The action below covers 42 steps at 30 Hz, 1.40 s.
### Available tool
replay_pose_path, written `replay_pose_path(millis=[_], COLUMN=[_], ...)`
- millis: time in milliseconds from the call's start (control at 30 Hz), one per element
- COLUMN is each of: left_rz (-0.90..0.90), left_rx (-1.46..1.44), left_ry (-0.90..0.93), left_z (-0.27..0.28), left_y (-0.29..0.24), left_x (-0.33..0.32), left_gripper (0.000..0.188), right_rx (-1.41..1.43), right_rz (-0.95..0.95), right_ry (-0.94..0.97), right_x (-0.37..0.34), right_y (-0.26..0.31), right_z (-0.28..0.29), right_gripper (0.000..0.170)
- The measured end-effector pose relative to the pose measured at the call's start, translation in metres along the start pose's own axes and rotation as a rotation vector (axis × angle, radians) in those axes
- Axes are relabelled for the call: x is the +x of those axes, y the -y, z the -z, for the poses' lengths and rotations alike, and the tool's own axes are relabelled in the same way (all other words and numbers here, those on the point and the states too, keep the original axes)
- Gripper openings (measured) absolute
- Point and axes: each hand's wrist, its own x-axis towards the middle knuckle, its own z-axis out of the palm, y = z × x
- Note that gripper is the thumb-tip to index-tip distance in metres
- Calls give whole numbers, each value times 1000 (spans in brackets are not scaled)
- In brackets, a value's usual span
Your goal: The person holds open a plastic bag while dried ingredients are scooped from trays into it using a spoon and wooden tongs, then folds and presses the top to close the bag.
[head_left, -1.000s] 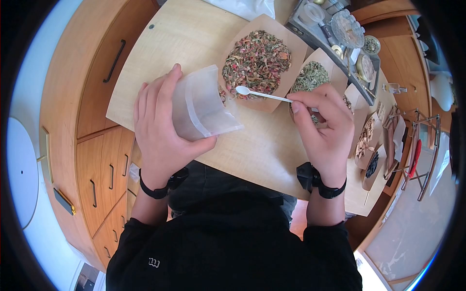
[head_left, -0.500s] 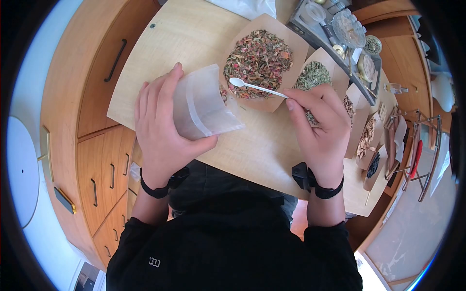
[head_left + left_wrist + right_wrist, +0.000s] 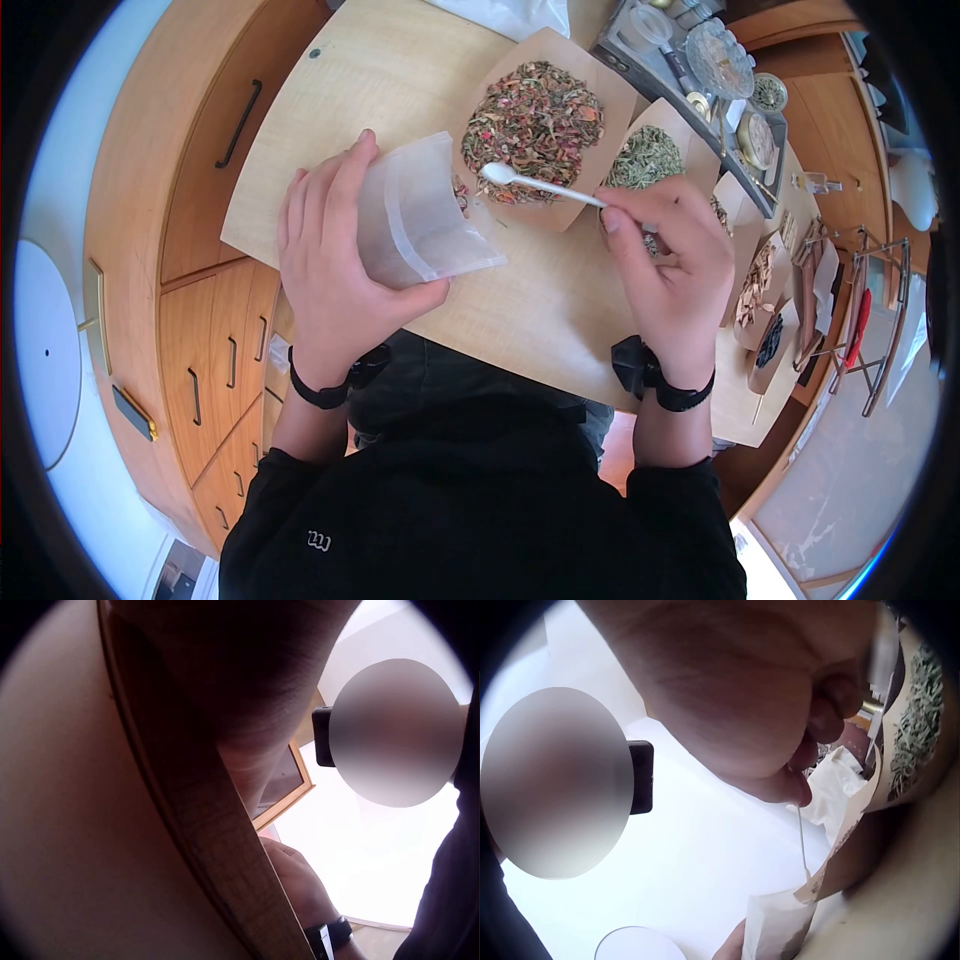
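My left hand (image 3: 335, 265) holds a translucent pouch (image 3: 420, 215), thumb along its lower edge and fingers spread over its far side. The pouch's mouth faces right, and some dried petals show there. With thumb and forefinger, my right hand (image 3: 680, 265) pinches a small white spoon (image 3: 550, 186) by its handle end. The spoon's bowl hangs over the near left part of a dried flower and herb mix (image 3: 540, 115), which lies in a brown paper tray (image 3: 615, 95). In the right wrist view, the spoon's thin handle (image 3: 802, 840) slants down toward the pouch (image 3: 769, 922).
Behind my right hand, a paper tray of green dried herb (image 3: 650, 150) is partly covered. Farther right stand trays of wood-like chips (image 3: 755, 285) and dark pieces (image 3: 769, 340). A grey tray (image 3: 705, 135) with glass dishes sits at the back. A folding rack (image 3: 860, 310) stands right.
The spoon first moved a little left over the mix, then came slightly back right with my right hand. My left hand and the pouch have stayed almost in place.
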Motion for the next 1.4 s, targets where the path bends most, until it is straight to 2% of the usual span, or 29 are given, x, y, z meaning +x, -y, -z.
replay_pose_path(millis=[100,167,267,300,533,600,667,733,800,967,1067,1167,1267,1367,1400], left_rz=[2,9,-22,-12,9,-3,-15,2,1,-1,15,0,-4,-7,35], left_rx=[-21,-36,-16,-27,-41,-35,-29,-33,-40,-38,-56,-90,-92,-118,-220], left_ry=[-5,-10,-15,-8,-1,-9,-17,-2,0,-9,-13,-26,-14,35,53], left_z=[-1,-1,-2,-1,-2,-1,-1,-1,-1,-1,2,3,6,12,14], left_y=[1,2,0,1,1,0,0,1,0,0,0,2,3,10,15], left_x=[0,-1,0,0,-1,1,1,-1,-1,0,0,1,2,0,-2], left_gripper=[115,118,118,118,117,114,112,117,117,116,114,113,117,119,120], right_rx=[-47,43,24,24,-75,48,99,148,96,-45,-7,95,71,-58,-83], right_rz=[-76,-169,-123,-175,-277,-355,-340,-327,-196,-254,-280,-281,-251,-144,-131], right_ry=[-28,36,84,103,-26,-34,-15,3,40,-41,-43,-122,-130,-60,-27], right_x=[3,2,-2,-1,1,2,-1,-2,-2,3,3,4,7,8,9], right_y=[0,1,3,8,-10,-7,-3,-1,-3,-13,-16,-16,-20,-21,-19], right_z=[8,11,-2,-3,5,9,7,1,-9,-1,9,11,15,21,24], right_gripper=[14,13,12,12,13,13,13,12,12,12,12,12,14,15,15])
